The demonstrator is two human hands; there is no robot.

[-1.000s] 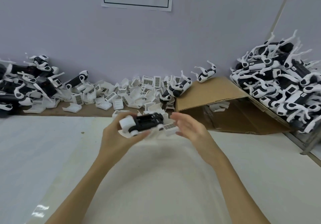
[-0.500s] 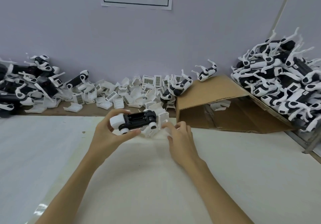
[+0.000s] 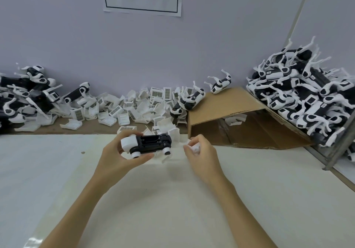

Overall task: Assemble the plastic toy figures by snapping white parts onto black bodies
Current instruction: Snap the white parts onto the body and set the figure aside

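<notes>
While gripped by left hand, black body, white-capped end, two white hubs.

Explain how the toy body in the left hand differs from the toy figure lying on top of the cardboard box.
The toy body in the left hand has no legs; the toy figure on the cardboard box has white legs sticking up. The body is gripped; the figure lies free. Both are black and white.

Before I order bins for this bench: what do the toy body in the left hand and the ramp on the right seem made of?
Toy body: likely moulded plastic, matte black with white end and pegs. Ramp: brown corrugated cardboard, dull, creased flaps.
</notes>
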